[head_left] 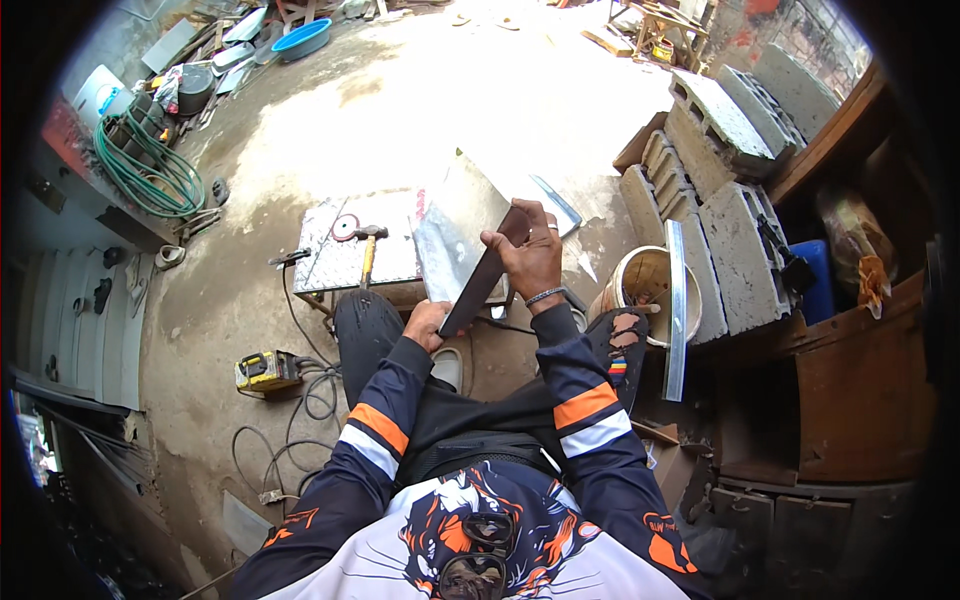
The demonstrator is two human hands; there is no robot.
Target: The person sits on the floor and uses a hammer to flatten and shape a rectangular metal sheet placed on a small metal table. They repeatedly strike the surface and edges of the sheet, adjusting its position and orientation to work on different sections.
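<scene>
Both hands hold a bent piece of sheet metal (457,232), tilted up in front of my knees. Its broad face is bright and shiny, while the narrow side toward me looks dark. My left hand (426,324) grips the lower end of that narrow side. Up at the far end, my right hand (531,255) has thumb and fingers closed around the edge. A hammer (369,256) with a yellow handle lies left of the metal, on a low metal-topped table (325,265). Beside the hammer is a small red-rimmed disc (345,227).
A clamp (290,257) with a cable sits at the table's left edge. Left of my legs, a yellow-black machine (267,371) stands among looped cables. At right are a bucket (613,292), an upright metal strip (676,310) and stacked concrete blocks (738,255). A green hose (140,165) hangs at left.
</scene>
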